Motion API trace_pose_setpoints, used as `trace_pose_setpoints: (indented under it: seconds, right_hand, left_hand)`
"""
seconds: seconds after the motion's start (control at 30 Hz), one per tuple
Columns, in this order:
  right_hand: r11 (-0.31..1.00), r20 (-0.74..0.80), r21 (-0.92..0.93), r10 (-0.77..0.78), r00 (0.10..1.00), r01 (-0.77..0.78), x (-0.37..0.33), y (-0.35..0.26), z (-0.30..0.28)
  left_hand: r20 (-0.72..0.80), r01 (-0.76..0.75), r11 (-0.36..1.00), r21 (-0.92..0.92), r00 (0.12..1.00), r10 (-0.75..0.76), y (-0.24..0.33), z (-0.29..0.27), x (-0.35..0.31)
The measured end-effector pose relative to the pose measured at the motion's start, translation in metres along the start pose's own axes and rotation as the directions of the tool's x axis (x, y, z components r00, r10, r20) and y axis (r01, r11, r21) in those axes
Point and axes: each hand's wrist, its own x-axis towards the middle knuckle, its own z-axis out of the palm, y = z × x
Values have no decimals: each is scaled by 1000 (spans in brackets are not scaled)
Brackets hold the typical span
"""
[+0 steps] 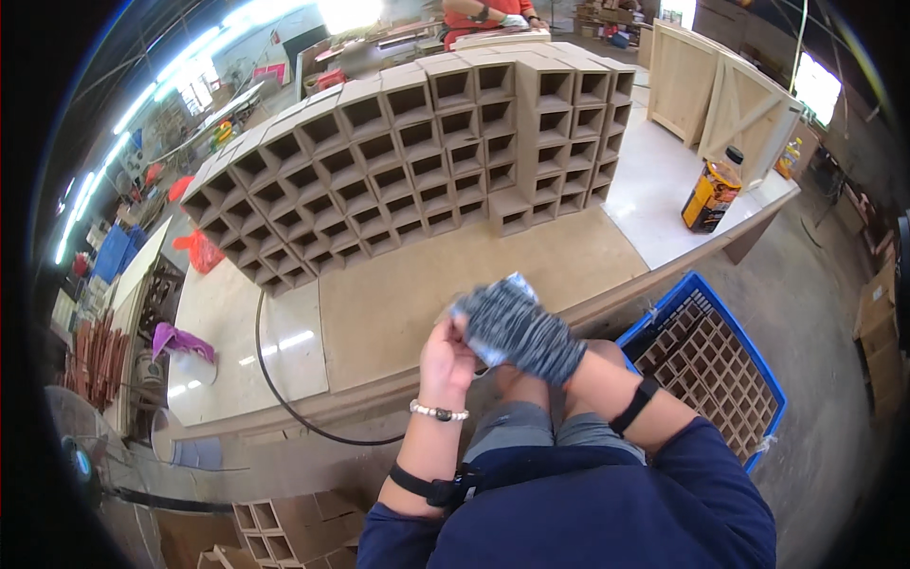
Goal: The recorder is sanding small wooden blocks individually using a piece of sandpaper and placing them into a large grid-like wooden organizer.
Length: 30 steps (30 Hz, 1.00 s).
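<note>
My right hand (512, 322), in a dark grey mottled knit glove, is closed over a flat blue-and-white piece (517, 281). Only the edges of that piece show around the glove, so its kind is not clear. My bare left hand (447, 358) wears a beaded bracelet (438, 412) at the wrist. Its fingers curl against the glove's near side, and what they grip is hidden. Both hands meet above my lap, by the front edge of the worktable (379, 313).
Stacked open-ended brown square boxes (398, 161) line the table. A bottle with an orange label (713, 194) stands at right. Similar boxes fill a blue crate (697, 284) on the floor. A black hose (270, 365) hangs over the table edge. Across the table, a person in red (474, 14) works.
</note>
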Motion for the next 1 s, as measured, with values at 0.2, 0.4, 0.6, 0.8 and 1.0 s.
trace_pose_setpoints:
  seconds: [0.2,0.4,0.6,0.8,1.0]
  right_hand:
    - [967,206,-44,256,944,-253,17,9,-21]
    - [929,295,73,327,898,-363,4,21,1]
    - [977,31,172,124,992,-128,-15,-13,-6]
    - [916,133,-110,398,908,-386,-26,51,26]
    - [984,173,-17,179,968,-179,-9,2,0]
  left_hand:
    - [-135,-85,996,-39,988,79,1,-11,-7]
    - [-44,-42,998,-36,998,40,-6,-4,-14]
    - [-12,-49,999,24,999,49,-8,-5,-15]
    - [-77,-83,997,1,994,82,-15,4,-18]
    - [-30,-76,995,62,997,78,-16,-15,-14]
